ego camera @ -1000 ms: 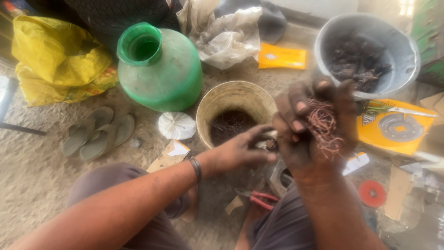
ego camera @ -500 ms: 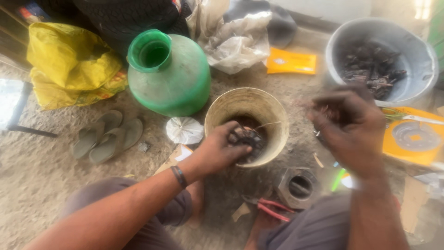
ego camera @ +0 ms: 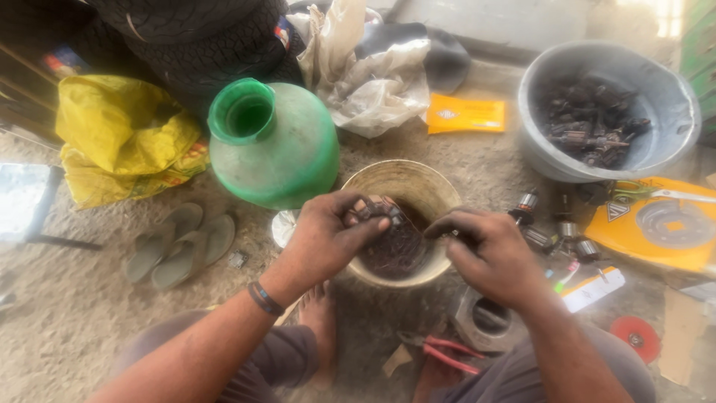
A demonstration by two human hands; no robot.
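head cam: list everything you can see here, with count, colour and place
small motor part: 1, dark, in left hand over the bucket
bucket: 1, cream, centre, dark scrap inside
water pot: 1, green, left of bucket
basin: 1, grey, top right, dark parts inside
sack: 1, yellow, upper left
sandals: 2, grey-green, left floor
pliers: 1, red handles, bottom centre
packet: 1, orange, top centre
left hand: grips the part
right hand: fingers pinched at bucket rim
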